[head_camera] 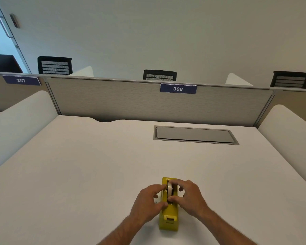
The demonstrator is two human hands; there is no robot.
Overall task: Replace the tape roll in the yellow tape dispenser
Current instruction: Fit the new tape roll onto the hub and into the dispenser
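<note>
While your two hands are already on the dispenser [168, 212], the swap itself looks barely begun. It sits on the white desk [78, 165] close in front of you, lengthwise, cutter end toward you, and a pale tape roll [169, 188] is seated upright in its slot. Your left hand [148, 203] braces the left side, its fingers curled narrowly against the yellow wall, thumb lower down on the body. Your right hand [189, 198] comes over from the other side, forefinger and thumb pinched onto the roll's rim, the other fingers loosely bent. Whether that roll is the old one or the fresh one, you cannot tell from this view; no second roll shows anywhere on the desk. If it is the old one, as I judge, lifting it out, moving the hub across, seating the new roll and threading it to the cutter are all left to do.
</note>
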